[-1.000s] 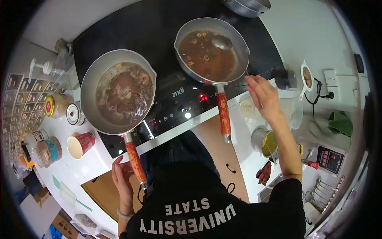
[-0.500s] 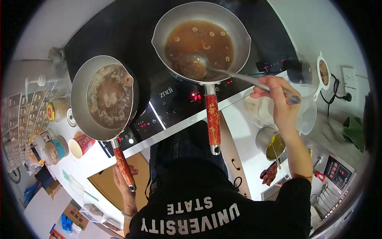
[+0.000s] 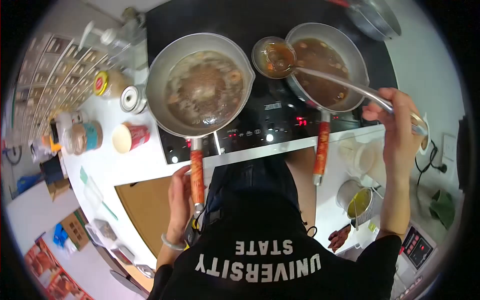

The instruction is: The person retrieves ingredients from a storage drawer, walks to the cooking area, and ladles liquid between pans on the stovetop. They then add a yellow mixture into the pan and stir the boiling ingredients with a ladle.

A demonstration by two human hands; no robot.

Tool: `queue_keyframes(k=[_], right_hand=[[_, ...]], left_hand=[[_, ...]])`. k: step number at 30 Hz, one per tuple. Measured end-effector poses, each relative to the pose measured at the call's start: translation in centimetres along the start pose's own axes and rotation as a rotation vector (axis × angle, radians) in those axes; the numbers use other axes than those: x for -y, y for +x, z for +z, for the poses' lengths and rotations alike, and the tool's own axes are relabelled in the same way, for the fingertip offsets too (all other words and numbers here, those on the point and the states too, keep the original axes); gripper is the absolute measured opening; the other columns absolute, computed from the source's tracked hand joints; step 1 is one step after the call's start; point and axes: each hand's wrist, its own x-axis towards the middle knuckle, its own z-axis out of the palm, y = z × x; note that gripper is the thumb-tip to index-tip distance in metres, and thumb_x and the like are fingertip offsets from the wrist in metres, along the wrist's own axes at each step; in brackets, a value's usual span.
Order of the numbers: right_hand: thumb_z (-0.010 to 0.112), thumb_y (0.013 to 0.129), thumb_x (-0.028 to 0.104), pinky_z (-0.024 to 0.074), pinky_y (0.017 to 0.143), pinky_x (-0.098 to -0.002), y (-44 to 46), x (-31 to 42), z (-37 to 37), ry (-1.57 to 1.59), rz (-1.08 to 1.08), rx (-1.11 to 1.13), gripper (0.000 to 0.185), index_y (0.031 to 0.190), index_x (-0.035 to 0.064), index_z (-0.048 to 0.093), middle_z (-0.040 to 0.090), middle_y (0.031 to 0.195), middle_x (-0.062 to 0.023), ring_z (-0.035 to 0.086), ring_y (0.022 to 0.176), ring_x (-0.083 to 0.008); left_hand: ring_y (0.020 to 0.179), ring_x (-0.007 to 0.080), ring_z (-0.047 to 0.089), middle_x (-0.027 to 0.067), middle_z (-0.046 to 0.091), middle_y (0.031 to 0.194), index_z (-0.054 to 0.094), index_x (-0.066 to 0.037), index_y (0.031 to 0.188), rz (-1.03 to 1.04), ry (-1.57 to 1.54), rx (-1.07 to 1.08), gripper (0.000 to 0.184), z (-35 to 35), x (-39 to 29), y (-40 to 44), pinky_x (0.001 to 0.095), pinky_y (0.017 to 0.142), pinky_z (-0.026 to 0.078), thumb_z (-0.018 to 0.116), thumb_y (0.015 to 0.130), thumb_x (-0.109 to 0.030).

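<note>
Nearest, the left hand (image 3: 178, 196) is beside the mottled red handle (image 3: 197, 175) of the left pan (image 3: 161, 75), fingers loosely bent; whether they touch it, I cannot tell. A paper cup (image 3: 131, 138) lies on its side to the left, while a metal container (image 3: 359, 202) of yellow liquid is to the right. Farther on, the right hand (image 3: 397, 122) pinches the ladle (image 3: 350, 86) by its long handle, between thumb and fingers. The ladle's bowl (image 3: 256, 55), holding brown broth, is between the left pan and the right pan (image 3: 357, 60). Both pans sit on the black cooktop (image 3: 210, 12) with liquid inside. A metal pot (image 3: 372, 20) is at the far right.
</note>
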Motion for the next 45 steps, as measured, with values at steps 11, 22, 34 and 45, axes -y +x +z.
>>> queue_keyframes(k=[11, 22, 34, 45], right_hand=[[0.064, 0.071, 0.012, 0.0517, 0.085, -0.0407, -5.0, -1.9, 12.6, -0.751, -1.125, 0.908, 0.033, 0.103, 0.0041, 0.061, 0.057, 0.091, -0.0099, 0.063, 0.083, -0.0224], [0.059, 0.073, 0.011, 0.0489, 0.093, -0.0418, 2.1, -3.5, 17.8, -1.014, -1.366, 0.81, 0.036, 0.107, 0.0006, 0.057, 0.059, 0.099, -0.0143, 0.06, 0.097, -0.0289], [0.063, 0.086, 0.017, 0.0547, 0.076, -0.0344, -0.3, 0.6, 12.0, -0.891, -0.734, 0.822, 0.02, 0.099, 0.0022, 0.063, 0.061, 0.083, -0.0078, 0.064, 0.074, -0.0208], [0.052, 0.096, 0.019, 0.0532, 0.074, -0.0284, -3.5, -4.2, 17.1, 0.118, 0.148, 0.273, 0.026, 0.101, -0.0042, 0.064, 0.066, 0.092, -0.0112, 0.068, 0.076, -0.0201]], left_hand=[[0.062, 0.0193, 0.063, 0.0125, 0.06, 0.082, 0.035, -0.003, 0.135, -0.237, -0.344, 0.487, 0.05, 0.5, -2.1, 1.5, 0.027, 0.057, 0.053, 0.051, 0.096, -0.031], [0.05, 0.0122, 0.053, 0.0063, 0.053, 0.074, 0.036, -0.002, 0.134, -0.21, -0.222, 0.491, 0.044, 0.8, -2.8, 1.4, 0.023, 0.048, 0.048, 0.048, 0.098, -0.025], [0.049, 0.0117, 0.051, 0.0064, 0.053, 0.072, 0.034, -0.002, 0.135, -0.193, -0.211, 0.448, 0.045, 1.2, -2.7, 1.2, 0.0226, 0.047, 0.046, 0.047, 0.098, -0.025], [0.048, 0.0124, 0.053, 0.0061, 0.052, 0.072, 0.035, -0.003, 0.135, -0.198, -0.184, 0.44, 0.046, 1.2, -2.9, 1.1, 0.0225, 0.047, 0.046, 0.047, 0.098, -0.026]])
